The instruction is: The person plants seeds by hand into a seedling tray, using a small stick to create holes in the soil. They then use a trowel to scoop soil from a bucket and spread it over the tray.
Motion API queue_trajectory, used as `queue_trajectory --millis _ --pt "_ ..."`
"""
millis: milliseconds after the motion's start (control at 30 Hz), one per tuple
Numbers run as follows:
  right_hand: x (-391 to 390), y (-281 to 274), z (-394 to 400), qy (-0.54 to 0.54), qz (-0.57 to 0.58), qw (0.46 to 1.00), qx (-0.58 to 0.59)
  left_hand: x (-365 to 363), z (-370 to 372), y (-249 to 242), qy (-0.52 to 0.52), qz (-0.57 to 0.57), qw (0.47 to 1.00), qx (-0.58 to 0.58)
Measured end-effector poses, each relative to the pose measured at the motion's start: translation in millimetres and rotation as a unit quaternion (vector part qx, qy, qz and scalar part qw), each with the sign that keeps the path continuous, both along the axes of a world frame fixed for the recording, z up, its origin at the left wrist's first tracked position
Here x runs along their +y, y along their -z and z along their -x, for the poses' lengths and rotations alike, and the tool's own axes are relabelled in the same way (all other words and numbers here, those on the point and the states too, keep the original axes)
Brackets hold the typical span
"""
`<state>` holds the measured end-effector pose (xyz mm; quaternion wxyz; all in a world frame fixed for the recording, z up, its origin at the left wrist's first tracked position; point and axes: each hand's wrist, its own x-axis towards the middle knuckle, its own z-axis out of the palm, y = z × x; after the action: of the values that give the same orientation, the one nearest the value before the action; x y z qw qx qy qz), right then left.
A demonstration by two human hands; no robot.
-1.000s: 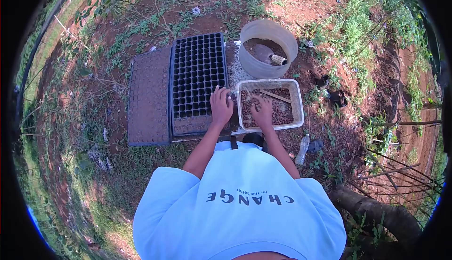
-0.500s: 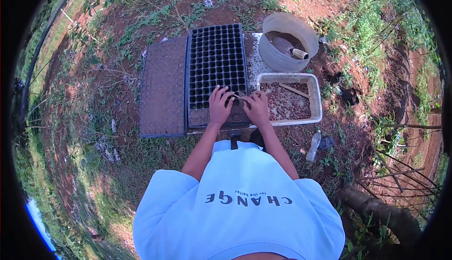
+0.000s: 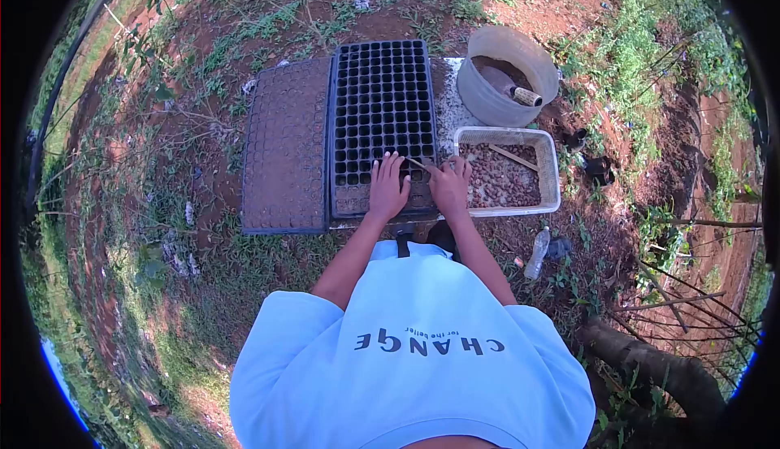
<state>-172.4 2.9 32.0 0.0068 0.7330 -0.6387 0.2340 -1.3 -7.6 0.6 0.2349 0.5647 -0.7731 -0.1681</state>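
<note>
At the left of centre lies a soil-filled seedling tray [image 3: 284, 148], edge to edge with a black cell tray [image 3: 382, 108] whose cells are mostly empty; only its nearest rows hold soil. The left hand [image 3: 387, 189] lies flat on those near rows, fingers spread, pinching nothing. Just beside it, the right hand [image 3: 451, 186] rests at the tray's lower right corner, its grip pressed around a thin stick [image 3: 418, 164] that points up-left between the two hands. Right of that sits a white tub of seeds [image 3: 510, 177], another stick lying in it. Above the tub stands a round bucket [image 3: 508, 75]; below it, a plastic bottle [image 3: 536, 252] lies on the ground.
</note>
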Motion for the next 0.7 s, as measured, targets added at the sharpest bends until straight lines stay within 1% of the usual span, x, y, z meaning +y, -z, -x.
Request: queue_trajectory --millis 133,333,400,533,633,700 --pt "-4.5 1.4 -1.6 0.007 0.021 1.000 0.004 0.2 -0.4 0.6 0.001 0.000 1.000 0.000" --pt "-7.7 6.0 -5.8 0.062 0.008 0.998 0.029 0.1 -3.0 -0.7 0.008 -0.008 1.000 0.002" --pt "-4.9 5.7 -4.7 0.020 0.023 0.999 -0.016 0.1 -3.4 -1.4 0.007 -0.007 1.000 0.003" --pt "2.7 3.2 -4.3 -0.009 0.033 0.999 0.004 0.6 -2.5 -1.9 0.009 -0.011 1.000 -0.005" --pt "4.8 0.9 -4.4 0.017 0.024 0.999 0.014 0.7 -2.6 -0.8 0.011 -0.002 1.000 -0.011" --pt "6.4 -0.1 -6.4 0.051 0.012 0.997 0.053 1.2 -3.4 0.0 0.011 -0.003 1.000 -0.011"
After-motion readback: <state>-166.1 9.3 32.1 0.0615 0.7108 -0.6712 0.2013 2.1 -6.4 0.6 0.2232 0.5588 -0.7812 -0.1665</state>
